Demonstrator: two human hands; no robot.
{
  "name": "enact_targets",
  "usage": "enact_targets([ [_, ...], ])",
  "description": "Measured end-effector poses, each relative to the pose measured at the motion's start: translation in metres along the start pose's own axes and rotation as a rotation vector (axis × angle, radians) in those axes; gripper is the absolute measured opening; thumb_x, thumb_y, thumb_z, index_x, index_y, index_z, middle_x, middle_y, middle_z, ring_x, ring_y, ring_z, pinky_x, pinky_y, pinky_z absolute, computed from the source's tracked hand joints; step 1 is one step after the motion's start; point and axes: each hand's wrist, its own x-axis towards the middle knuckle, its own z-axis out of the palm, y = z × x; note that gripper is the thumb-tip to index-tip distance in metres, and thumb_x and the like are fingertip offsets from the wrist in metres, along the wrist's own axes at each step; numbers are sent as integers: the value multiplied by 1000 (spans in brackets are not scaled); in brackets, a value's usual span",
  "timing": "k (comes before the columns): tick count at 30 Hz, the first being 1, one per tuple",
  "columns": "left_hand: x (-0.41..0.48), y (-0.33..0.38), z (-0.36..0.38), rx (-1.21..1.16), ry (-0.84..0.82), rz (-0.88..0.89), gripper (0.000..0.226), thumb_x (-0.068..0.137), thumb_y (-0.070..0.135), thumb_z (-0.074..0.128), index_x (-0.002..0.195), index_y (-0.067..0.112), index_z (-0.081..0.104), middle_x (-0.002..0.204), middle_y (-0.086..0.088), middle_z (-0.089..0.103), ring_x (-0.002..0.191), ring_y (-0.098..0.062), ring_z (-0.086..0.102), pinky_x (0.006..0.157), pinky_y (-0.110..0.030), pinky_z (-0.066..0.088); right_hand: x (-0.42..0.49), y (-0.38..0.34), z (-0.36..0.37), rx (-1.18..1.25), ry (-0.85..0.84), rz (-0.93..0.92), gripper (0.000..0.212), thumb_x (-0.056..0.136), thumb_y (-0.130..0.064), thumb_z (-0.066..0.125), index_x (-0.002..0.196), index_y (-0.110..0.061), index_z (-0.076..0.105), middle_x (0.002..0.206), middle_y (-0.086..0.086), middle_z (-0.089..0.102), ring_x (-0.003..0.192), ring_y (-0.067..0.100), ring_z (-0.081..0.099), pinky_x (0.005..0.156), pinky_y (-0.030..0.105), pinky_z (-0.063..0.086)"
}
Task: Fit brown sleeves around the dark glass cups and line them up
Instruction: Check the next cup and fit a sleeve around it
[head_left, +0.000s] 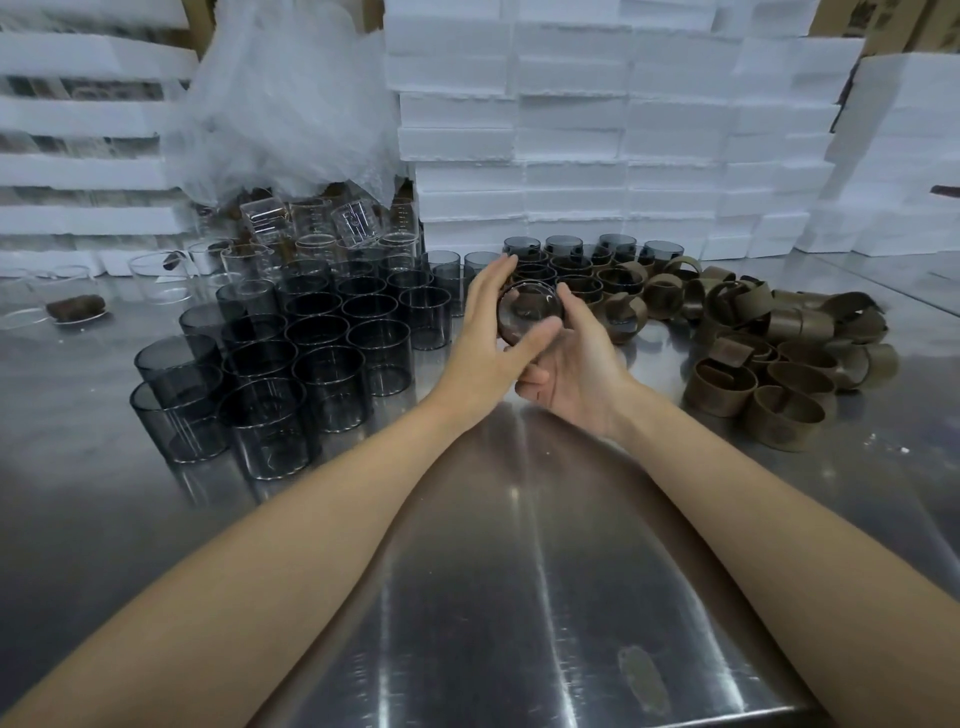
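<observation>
over the steel table (519, 571), the left hand (488, 338) and right hand (576, 364) i am steering both grasp one dark glass cup (530, 312), tipped with its base toward the camera; i cannot tell if it wears a sleeve. bare dark cups (311, 353) cluster at left, sleeved cups (571, 260) sit in rows just behind the hands, and loose brown sleeves (779, 353) lie heaped at right. white foam blocks (571, 130) are stacked behind.
</observation>
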Motion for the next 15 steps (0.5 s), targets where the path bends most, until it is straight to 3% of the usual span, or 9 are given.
enact_targets([
  [4, 1, -1, 1, 4, -8, -2, 72, 82, 19, 77, 144, 21, 41, 145, 2, 46, 129, -5, 48, 110, -24, 39, 1, 0, -3, 69, 33, 56, 63, 92, -65, 37, 88, -11, 69, 80, 6, 60, 36, 8, 34, 38, 17, 29],
  [7, 1, -1, -1, -40, 30, -10, 60, 78, 19, 80, 132, 25, 54, 124, 6, 64, 114, -8, 61, 104, -35, 47, 2, 0, -3, 76, 26, 81, 63, 91, -66, 38, 90, -14, 74, 78, -5, 36, 36, 7, 29, 38, 18, 27],
  [9, 2, -1, -2, -85, 28, -45, 57, 77, 18, 82, 127, 30, 57, 114, 12, 69, 108, -7, 64, 102, -36, 49, 1, -1, -3, 73, 16, 93, 65, 91, -66, 38, 88, -14, 77, 78, -4, 25, 38, 7, 27, 38, 19, 28],
  [12, 4, -3, -2, -113, 44, -83, 52, 79, 17, 80, 125, 31, 61, 101, 15, 72, 100, -3, 66, 93, -25, 52, 1, -1, -4, 63, 27, 103, 66, 91, -66, 38, 81, -13, 76, 73, -4, 29, 40, 7, 27, 38, 18, 28],
  [15, 7, -2, -3, -187, 84, -108, 41, 86, 10, 73, 125, 16, 64, 103, 1, 73, 96, -9, 66, 92, -27, 52, 1, -1, -3, 48, 52, 123, 63, 90, -66, 40, 78, -12, 69, 61, -2, 36, 42, 7, 27, 40, 17, 26],
])
